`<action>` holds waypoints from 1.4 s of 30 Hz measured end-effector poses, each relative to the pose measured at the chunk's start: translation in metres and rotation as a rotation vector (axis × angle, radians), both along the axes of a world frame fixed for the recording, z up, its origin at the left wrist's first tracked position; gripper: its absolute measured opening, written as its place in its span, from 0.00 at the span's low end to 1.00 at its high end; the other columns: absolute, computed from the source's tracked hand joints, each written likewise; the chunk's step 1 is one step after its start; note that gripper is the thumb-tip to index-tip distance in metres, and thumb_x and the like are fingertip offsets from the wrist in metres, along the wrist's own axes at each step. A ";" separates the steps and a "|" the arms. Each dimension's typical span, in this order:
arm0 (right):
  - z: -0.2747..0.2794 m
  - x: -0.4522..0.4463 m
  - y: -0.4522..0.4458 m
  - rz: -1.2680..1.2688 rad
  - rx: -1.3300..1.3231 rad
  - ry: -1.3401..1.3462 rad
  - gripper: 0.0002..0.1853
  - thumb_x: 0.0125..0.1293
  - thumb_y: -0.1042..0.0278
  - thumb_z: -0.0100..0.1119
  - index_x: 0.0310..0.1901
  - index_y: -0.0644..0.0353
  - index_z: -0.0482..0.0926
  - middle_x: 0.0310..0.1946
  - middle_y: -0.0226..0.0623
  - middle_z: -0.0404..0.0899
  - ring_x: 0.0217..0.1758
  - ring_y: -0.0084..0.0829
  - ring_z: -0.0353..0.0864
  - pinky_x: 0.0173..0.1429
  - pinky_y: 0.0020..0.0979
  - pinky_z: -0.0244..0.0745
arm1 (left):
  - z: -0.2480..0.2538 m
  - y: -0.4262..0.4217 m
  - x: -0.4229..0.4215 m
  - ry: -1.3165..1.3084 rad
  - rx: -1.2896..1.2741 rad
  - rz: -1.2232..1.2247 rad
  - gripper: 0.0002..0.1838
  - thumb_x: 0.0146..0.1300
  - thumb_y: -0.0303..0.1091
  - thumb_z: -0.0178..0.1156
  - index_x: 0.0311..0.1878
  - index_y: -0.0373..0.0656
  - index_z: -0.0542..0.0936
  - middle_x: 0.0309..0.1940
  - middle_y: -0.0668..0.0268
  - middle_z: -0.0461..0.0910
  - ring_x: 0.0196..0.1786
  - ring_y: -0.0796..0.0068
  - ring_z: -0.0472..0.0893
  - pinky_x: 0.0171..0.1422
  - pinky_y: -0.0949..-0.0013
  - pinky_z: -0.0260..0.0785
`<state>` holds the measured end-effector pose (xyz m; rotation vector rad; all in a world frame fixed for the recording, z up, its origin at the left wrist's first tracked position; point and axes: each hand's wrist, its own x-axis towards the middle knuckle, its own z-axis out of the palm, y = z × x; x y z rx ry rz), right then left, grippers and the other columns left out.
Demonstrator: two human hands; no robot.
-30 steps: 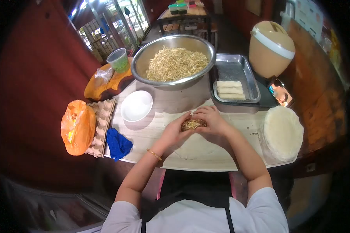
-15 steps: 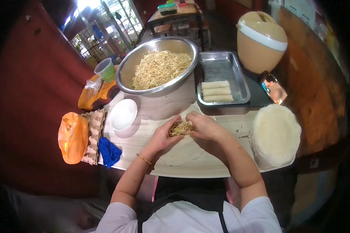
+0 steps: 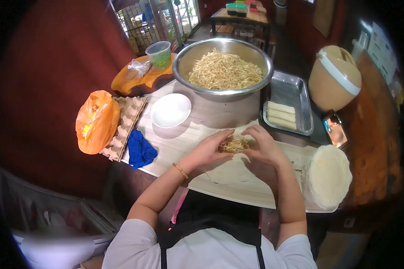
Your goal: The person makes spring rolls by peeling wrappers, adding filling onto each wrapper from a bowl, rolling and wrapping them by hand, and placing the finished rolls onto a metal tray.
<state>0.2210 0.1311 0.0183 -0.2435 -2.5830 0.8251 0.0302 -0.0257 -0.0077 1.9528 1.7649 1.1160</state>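
A small mound of bean sprout filling (image 3: 234,145) lies on a thin, pale wrapper (image 3: 229,172) spread on the table. My left hand (image 3: 211,147) curves around the mound's left side, thumb toward me and fingers on the far side. From the right, my right hand (image 3: 261,144) cups the same mound with bent fingers and thumb. Beyond my hands stands a large steel bowl (image 3: 179,74) heaped with bean sprouts (image 3: 226,71). In a metal tray (image 3: 296,89) to its right lie several rolled wraps (image 3: 281,114). A round stack of wrappers (image 3: 328,177) sits at the right.
A white bowl (image 3: 171,110), a blue cloth (image 3: 141,150), an egg tray (image 3: 129,114) and an orange plastic bag (image 3: 96,121) are on the left. A tub of greens (image 3: 160,56) stands behind. A phone (image 3: 335,130) and a tan cooler jug (image 3: 334,80) stand right.
The camera view has turned left, so everything sits further right. My right fingers are raised and more spread around the mound; both hands stay at its sides.
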 end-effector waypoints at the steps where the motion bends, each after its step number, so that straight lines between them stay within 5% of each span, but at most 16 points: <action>1: -0.006 -0.003 -0.001 0.025 -0.007 0.018 0.25 0.50 0.71 0.73 0.51 0.59 0.76 0.51 0.45 0.75 0.56 0.46 0.76 0.62 0.44 0.68 | 0.002 -0.005 -0.001 -0.075 -0.050 0.003 0.39 0.57 0.35 0.72 0.70 0.39 0.67 0.65 0.49 0.72 0.66 0.51 0.74 0.68 0.58 0.69; 3: -0.016 -0.010 -0.005 0.072 -0.024 0.053 0.32 0.49 0.68 0.74 0.59 0.56 0.77 0.62 0.45 0.74 0.67 0.46 0.72 0.77 0.46 0.58 | 0.002 -0.011 -0.003 -0.155 -0.099 0.011 0.38 0.58 0.34 0.71 0.71 0.38 0.66 0.66 0.49 0.72 0.67 0.53 0.74 0.68 0.59 0.69; 6: -0.018 -0.016 -0.009 0.090 -0.134 -0.135 0.34 0.50 0.69 0.74 0.62 0.55 0.76 0.65 0.44 0.73 0.71 0.42 0.69 0.82 0.48 0.46 | -0.002 -0.010 -0.006 -0.122 -0.128 -0.013 0.37 0.60 0.33 0.70 0.71 0.38 0.66 0.65 0.49 0.73 0.65 0.53 0.76 0.66 0.59 0.70; 13: -0.028 -0.019 -0.007 0.090 -0.152 -0.128 0.30 0.52 0.67 0.75 0.60 0.57 0.79 0.61 0.41 0.78 0.69 0.39 0.73 0.83 0.52 0.43 | -0.012 -0.009 -0.009 -0.134 -0.049 -0.010 0.36 0.59 0.35 0.69 0.69 0.39 0.67 0.60 0.49 0.77 0.58 0.46 0.78 0.62 0.55 0.72; 18: -0.007 -0.016 -0.015 -0.012 -0.124 0.136 0.20 0.56 0.69 0.72 0.52 0.58 0.83 0.54 0.40 0.82 0.60 0.42 0.79 0.70 0.42 0.67 | 0.010 -0.011 -0.010 -0.064 0.010 0.036 0.33 0.60 0.36 0.69 0.68 0.40 0.70 0.57 0.49 0.78 0.56 0.47 0.79 0.59 0.56 0.74; 21: 0.034 -0.046 0.000 -0.087 -0.035 0.281 0.15 0.59 0.70 0.70 0.48 0.59 0.84 0.49 0.41 0.83 0.54 0.41 0.80 0.59 0.39 0.73 | 0.014 -0.011 -0.019 -0.283 0.136 0.115 0.29 0.61 0.36 0.69 0.64 0.40 0.74 0.52 0.50 0.80 0.54 0.51 0.80 0.51 0.61 0.78; 24: 0.066 -0.089 0.014 -0.210 0.150 0.257 0.13 0.59 0.66 0.69 0.46 0.57 0.84 0.47 0.41 0.83 0.54 0.43 0.79 0.58 0.39 0.74 | -0.001 -0.008 -0.033 -0.286 0.154 0.237 0.24 0.63 0.34 0.67 0.63 0.43 0.76 0.50 0.56 0.82 0.51 0.64 0.83 0.51 0.66 0.77; 26: 0.072 -0.127 0.035 -0.213 0.253 0.202 0.15 0.58 0.66 0.69 0.47 0.57 0.84 0.47 0.42 0.84 0.53 0.44 0.80 0.58 0.39 0.74 | -0.008 -0.011 -0.043 -0.027 0.243 0.309 0.17 0.64 0.34 0.67 0.56 0.44 0.81 0.37 0.60 0.84 0.41 0.71 0.84 0.39 0.68 0.76; 29: 0.069 -0.177 0.060 -0.226 0.322 -0.008 0.18 0.55 0.66 0.71 0.48 0.56 0.84 0.47 0.44 0.84 0.54 0.45 0.81 0.58 0.39 0.75 | -0.013 -0.013 -0.047 -0.152 0.166 0.354 0.12 0.64 0.35 0.67 0.50 0.45 0.82 0.25 0.64 0.83 0.29 0.74 0.82 0.32 0.70 0.72; 30: 0.073 -0.188 0.064 -0.240 0.287 -0.165 0.20 0.53 0.65 0.73 0.49 0.57 0.85 0.48 0.44 0.84 0.54 0.45 0.82 0.59 0.39 0.76 | -0.013 -0.013 -0.048 -0.193 0.153 0.349 0.11 0.63 0.37 0.67 0.46 0.44 0.82 0.22 0.60 0.80 0.23 0.66 0.80 0.29 0.65 0.71; 33: 0.083 -0.212 0.076 -0.174 0.210 -0.523 0.23 0.48 0.65 0.74 0.49 0.57 0.85 0.49 0.46 0.85 0.55 0.43 0.83 0.59 0.38 0.77 | -0.015 -0.011 -0.049 -0.148 0.189 0.345 0.12 0.65 0.37 0.66 0.48 0.45 0.82 0.20 0.64 0.81 0.22 0.71 0.80 0.30 0.69 0.71; 42: 0.078 -0.229 0.104 -0.147 0.364 -0.430 0.05 0.47 0.74 0.65 0.29 0.60 0.86 0.24 0.35 0.85 0.29 0.32 0.85 0.32 0.33 0.78 | -0.009 -0.009 -0.048 -0.147 0.195 0.251 0.11 0.66 0.39 0.65 0.46 0.44 0.82 0.24 0.60 0.83 0.25 0.68 0.83 0.33 0.67 0.74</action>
